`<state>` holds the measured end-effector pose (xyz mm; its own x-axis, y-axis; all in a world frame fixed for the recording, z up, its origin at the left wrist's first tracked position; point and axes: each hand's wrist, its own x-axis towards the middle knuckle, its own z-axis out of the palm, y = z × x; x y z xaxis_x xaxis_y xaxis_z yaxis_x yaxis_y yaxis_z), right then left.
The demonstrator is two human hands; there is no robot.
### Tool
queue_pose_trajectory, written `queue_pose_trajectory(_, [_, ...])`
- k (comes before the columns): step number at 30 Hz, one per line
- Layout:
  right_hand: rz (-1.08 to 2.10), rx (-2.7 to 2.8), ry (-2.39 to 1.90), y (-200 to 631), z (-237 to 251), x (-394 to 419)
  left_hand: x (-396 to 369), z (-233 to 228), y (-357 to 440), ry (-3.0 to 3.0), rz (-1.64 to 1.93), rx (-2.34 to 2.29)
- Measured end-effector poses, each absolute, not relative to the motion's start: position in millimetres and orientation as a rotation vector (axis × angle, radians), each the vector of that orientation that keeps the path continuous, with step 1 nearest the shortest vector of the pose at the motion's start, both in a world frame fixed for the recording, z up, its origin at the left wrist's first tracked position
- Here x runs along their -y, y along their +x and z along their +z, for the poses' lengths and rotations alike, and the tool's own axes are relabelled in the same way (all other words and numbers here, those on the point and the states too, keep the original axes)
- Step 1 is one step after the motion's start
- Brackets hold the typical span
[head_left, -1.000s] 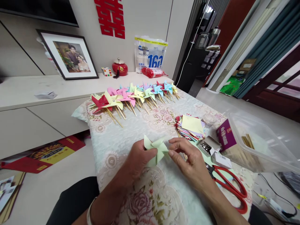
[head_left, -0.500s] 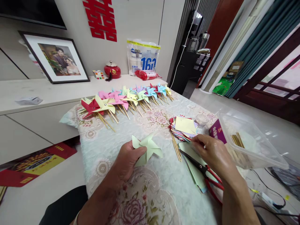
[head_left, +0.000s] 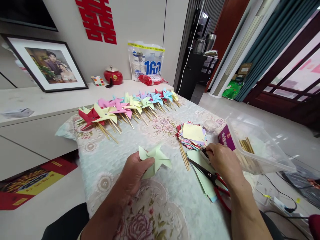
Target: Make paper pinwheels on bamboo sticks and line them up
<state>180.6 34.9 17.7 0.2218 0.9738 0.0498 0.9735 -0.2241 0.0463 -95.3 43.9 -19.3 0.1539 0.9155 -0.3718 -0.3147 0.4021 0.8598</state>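
The tabletop [head_left: 150, 213] carries a pinwheel row [head_left: 125, 106] at 11 o'clock and a clear bin [head_left: 260, 146] at 3. At centre, the left hand [head_left: 133, 173] pinches a green pinwheel [head_left: 155, 159]. The right hand [head_left: 222, 161], fingers curled, reaches into a small box [head_left: 203, 154]; its grip is hidden.

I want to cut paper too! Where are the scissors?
In the head view, the red-handled scissors lie on the table's right side, on the light green paper, just under the right hand.

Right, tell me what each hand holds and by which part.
Left hand pinches the green paper pinwheel at its left blade; right hand reaches into a small box, hold unclear.
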Motion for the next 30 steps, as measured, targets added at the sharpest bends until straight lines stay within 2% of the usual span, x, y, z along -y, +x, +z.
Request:
queue_pose_trajectory(9, [0.299,-2.078,2.589,192.0,7.0,-20.3,-46.1,-25.4,-96.9,0.701,0.999,-1.099])
queue_pose_trajectory(17, [0.051,-1.988,2.235,184.5,16.9,-36.5,-47.2,-21.3,-94.1,0.723,1.004,-1.049])
queue_pose_trajectory(30, [0.021,-1.902,2.228,181.1,17.0,-49.5,-43.4,-22.5,-103.8,0.693,1.051,-1.002])
